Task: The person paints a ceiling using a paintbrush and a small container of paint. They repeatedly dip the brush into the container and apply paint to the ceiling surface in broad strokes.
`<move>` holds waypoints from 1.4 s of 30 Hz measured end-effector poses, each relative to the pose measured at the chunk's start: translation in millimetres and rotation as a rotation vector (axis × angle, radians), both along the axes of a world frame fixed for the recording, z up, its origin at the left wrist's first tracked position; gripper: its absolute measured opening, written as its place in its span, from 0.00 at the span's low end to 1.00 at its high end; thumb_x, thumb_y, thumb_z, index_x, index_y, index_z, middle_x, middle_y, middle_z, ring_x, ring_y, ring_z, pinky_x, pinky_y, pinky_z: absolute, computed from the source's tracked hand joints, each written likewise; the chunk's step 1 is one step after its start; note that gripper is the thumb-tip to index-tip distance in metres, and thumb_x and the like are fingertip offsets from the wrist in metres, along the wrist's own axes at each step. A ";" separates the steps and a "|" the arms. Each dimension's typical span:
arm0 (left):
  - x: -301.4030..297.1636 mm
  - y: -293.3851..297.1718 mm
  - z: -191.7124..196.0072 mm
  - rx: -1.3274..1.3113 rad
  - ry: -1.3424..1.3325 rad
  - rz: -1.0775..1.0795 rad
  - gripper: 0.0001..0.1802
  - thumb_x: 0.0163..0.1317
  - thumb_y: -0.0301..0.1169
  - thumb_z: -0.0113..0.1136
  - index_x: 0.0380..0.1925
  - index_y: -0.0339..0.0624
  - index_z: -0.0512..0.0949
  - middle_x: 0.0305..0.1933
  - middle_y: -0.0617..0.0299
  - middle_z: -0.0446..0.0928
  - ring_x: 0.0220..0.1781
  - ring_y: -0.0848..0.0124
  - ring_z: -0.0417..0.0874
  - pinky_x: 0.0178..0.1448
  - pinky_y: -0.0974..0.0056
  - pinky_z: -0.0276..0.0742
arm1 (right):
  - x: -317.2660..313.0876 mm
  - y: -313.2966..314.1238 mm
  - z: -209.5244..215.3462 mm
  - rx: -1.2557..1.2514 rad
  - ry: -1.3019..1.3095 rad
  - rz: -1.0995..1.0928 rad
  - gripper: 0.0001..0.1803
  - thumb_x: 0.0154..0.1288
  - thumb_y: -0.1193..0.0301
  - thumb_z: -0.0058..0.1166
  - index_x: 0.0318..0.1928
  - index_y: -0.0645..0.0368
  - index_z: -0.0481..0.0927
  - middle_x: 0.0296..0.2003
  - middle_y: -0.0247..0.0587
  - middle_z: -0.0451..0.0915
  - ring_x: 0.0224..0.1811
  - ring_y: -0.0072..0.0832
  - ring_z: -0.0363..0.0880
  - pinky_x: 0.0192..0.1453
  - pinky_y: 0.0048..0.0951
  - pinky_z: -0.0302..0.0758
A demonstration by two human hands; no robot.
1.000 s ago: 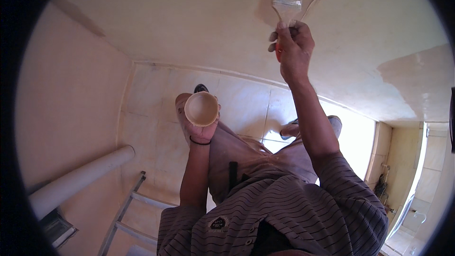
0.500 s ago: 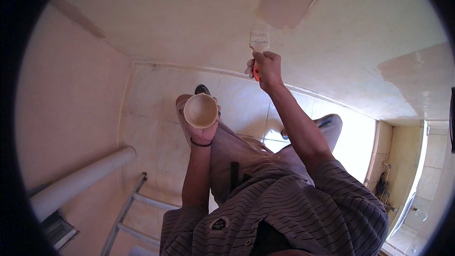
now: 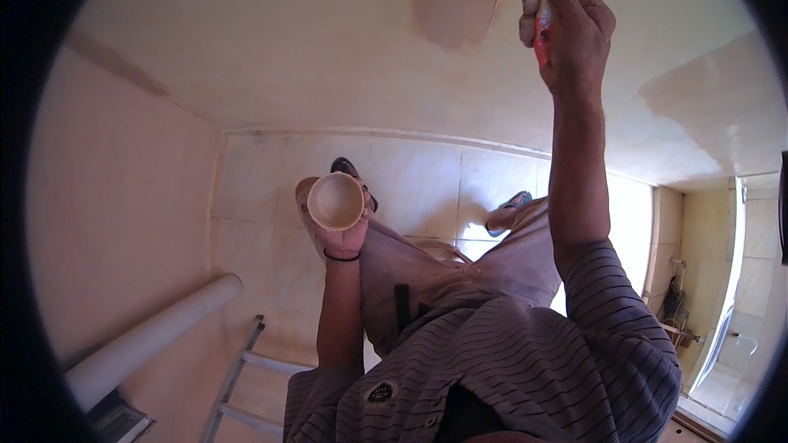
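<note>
"Red on the handle of the brush (image 3: pixel 542 23). Held where?"

"High up near the top edge, in front of the wall (image 3: pixel 328 57), in the right hand (image 3: pixel 579 25). Fingers closed round the handle. Bristles mostly out of sight, so cannot tell whether touching the wall."

"And in the left hand (image 3: pixel 349 238)?"

"A pale round tub (image 3: pixel 336 203), mouth upward, gripped with fingers curled about its side, over the left leg. Hides part of the dark shoe (image 3: pixel 342 166) below."

"Round about?"

"On the wall, a brown patch (image 3: pixel 447 0) to the left of the brush, with a thin line along its right edge. Well to the right, a shinier stain (image 3: pixel 714 98). At lower left, a thick pale tube (image 3: pixel 156 340) slanting beside the pinkish side wall (image 3: pixel 123 197); near it, a metal ladder (image 3: pixel 233 381). Below the wall, a tiled floor (image 3: pixel 410 172). At far right, some pipe fittings (image 3: pixel 677 303)."

"In the way?"

"Right forearm (image 3: pixel 579 172), across the foot of the wall. Left sleeve (image 3: pixel 320 394), over the ends of the ladder's rungs."

"Any writing?"

"On the chest of the striped shirt (image 3: pixel 517 353), a round dark badge (image 3: pixel 379 395), its lettering too small and blurred to spell out."
</note>
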State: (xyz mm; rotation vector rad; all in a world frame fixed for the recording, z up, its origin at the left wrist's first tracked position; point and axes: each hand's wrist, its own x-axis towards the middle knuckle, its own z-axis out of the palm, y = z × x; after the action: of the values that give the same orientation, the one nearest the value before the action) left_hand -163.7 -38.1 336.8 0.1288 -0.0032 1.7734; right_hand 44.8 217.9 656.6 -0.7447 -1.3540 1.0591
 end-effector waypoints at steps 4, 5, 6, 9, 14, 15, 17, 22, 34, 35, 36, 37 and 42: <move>1.2 1.0 2.4 0.031 0.010 -0.017 0.42 0.67 0.56 0.62 0.71 0.40 0.66 0.64 0.38 0.69 0.59 0.42 0.76 0.54 0.50 0.85 | 13.0 20.0 -44.2 -0.077 -0.098 -0.027 0.18 0.79 0.61 0.51 0.41 0.66 0.80 0.23 0.40 0.78 0.17 0.23 0.74 0.19 0.26 0.68; 1.9 2.8 2.8 0.031 -0.002 -0.023 0.42 0.67 0.56 0.62 0.71 0.40 0.66 0.64 0.38 0.69 0.59 0.42 0.76 0.54 0.50 0.85 | 13.8 18.9 -64.6 -0.130 -0.127 -0.028 0.17 0.80 0.62 0.49 0.41 0.66 0.79 0.23 0.39 0.78 0.17 0.23 0.73 0.19 0.26 0.68; 2.3 3.2 2.6 0.027 -0.011 -0.028 0.42 0.67 0.56 0.62 0.71 0.40 0.66 0.64 0.38 0.69 0.59 0.42 0.76 0.54 0.50 0.85 | 11.6 19.1 -89.3 -0.202 -0.121 -0.025 0.16 0.81 0.63 0.48 0.42 0.65 0.78 0.23 0.38 0.77 0.16 0.22 0.72 0.18 0.26 0.67; 3.5 0.6 2.5 -0.006 -0.011 -0.029 0.42 0.66 0.57 0.62 0.71 0.41 0.66 0.63 0.38 0.69 0.59 0.42 0.76 0.54 0.50 0.85 | 11.0 25.7 -171.5 -0.382 -0.169 0.047 0.17 0.81 0.61 0.48 0.39 0.63 0.75 0.22 0.37 0.75 0.15 0.23 0.72 0.17 0.27 0.66; -1.1 -1.9 0.3 -0.097 -0.004 -0.038 0.43 0.66 0.60 0.61 0.71 0.42 0.66 0.63 0.38 0.71 0.59 0.43 0.76 0.53 0.51 0.84 | 15.8 8.1 -247.2 -0.521 -0.133 0.070 0.19 0.81 0.60 0.49 0.39 0.66 0.75 0.21 0.38 0.75 0.14 0.24 0.71 0.17 0.28 0.67; -1.2 -2.6 -5.6 -0.105 0.002 -0.021 0.43 0.66 0.61 0.60 0.71 0.42 0.67 0.63 0.38 0.71 0.59 0.43 0.76 0.52 0.51 0.84 | 17.8 0.7 -247.6 -0.542 -0.130 0.093 0.19 0.81 0.61 0.49 0.39 0.66 0.76 0.22 0.38 0.75 0.14 0.24 0.71 0.17 0.28 0.67; -0.2 -5.9 -11.9 -0.134 0.004 -0.004 0.42 0.67 0.61 0.58 0.70 0.42 0.68 0.63 0.38 0.72 0.57 0.44 0.77 0.49 0.51 0.84 | 26.2 -14.9 -241.7 -0.621 -0.093 0.147 0.18 0.80 0.63 0.49 0.40 0.68 0.76 0.22 0.38 0.75 0.15 0.24 0.72 0.17 0.27 0.68; 1.5 -4.5 1.4 -0.141 0.050 0.014 0.39 0.71 0.64 0.49 0.64 0.41 0.73 0.60 0.37 0.76 0.51 0.43 0.81 0.44 0.50 0.85 | 48.6 9.9 -169.0 -0.907 0.300 0.379 0.13 0.78 0.70 0.48 0.43 0.71 0.75 0.26 0.39 0.78 0.19 0.21 0.76 0.18 0.19 0.70; 9.0 2.0 23.2 -0.122 0.049 0.051 0.40 0.71 0.65 0.47 0.61 0.37 0.75 0.54 0.35 0.78 0.49 0.41 0.83 0.42 0.50 0.87 | 99.6 68.9 157.5 -0.704 0.619 0.906 0.14 0.82 0.72 0.40 0.52 0.76 0.68 0.38 0.46 0.80 0.33 0.26 0.85 0.30 0.22 0.83; 7.6 1.7 23.1 -0.132 0.050 0.050 0.40 0.71 0.65 0.47 0.61 0.37 0.75 0.54 0.35 0.78 0.49 0.41 0.83 0.41 0.50 0.87 | 102.5 64.7 171.9 -0.656 0.606 0.956 0.15 0.82 0.72 0.40 0.54 0.77 0.67 0.37 0.47 0.79 0.32 0.25 0.84 0.30 0.22 0.82; 8.5 1.1 25.3 -0.128 0.053 0.041 0.40 0.71 0.65 0.47 0.61 0.37 0.75 0.54 0.35 0.78 0.49 0.41 0.83 0.41 0.50 0.87 | 109.5 63.3 185.3 -0.586 0.525 0.837 0.18 0.82 0.70 0.44 0.55 0.78 0.69 0.35 0.43 0.79 0.30 0.25 0.81 0.29 0.25 0.79; 8.8 0.5 27.1 -0.124 0.056 0.034 0.40 0.71 0.65 0.47 0.61 0.37 0.75 0.54 0.35 0.78 0.49 0.41 0.83 0.41 0.51 0.87 | 110.6 61.7 185.6 -0.456 0.444 0.809 0.12 0.78 0.73 0.50 0.53 0.71 0.72 0.35 0.42 0.81 0.30 0.26 0.82 0.30 0.25 0.80; 9.1 -1.1 22.9 -0.145 0.071 0.048 0.41 0.71 0.66 0.47 0.61 0.37 0.75 0.54 0.35 0.78 0.49 0.42 0.83 0.41 0.51 0.87 | 73.3 37.0 157.2 0.100 0.119 0.334 0.12 0.77 0.72 0.52 0.51 0.69 0.76 0.34 0.40 0.81 0.30 0.27 0.81 0.32 0.28 0.79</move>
State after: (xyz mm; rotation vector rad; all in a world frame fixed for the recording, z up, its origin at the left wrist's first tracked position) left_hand -154.5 -39.2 359.7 0.0870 0.1805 1.8099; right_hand 118.2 254.9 813.8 -0.3824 -1.4472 1.2653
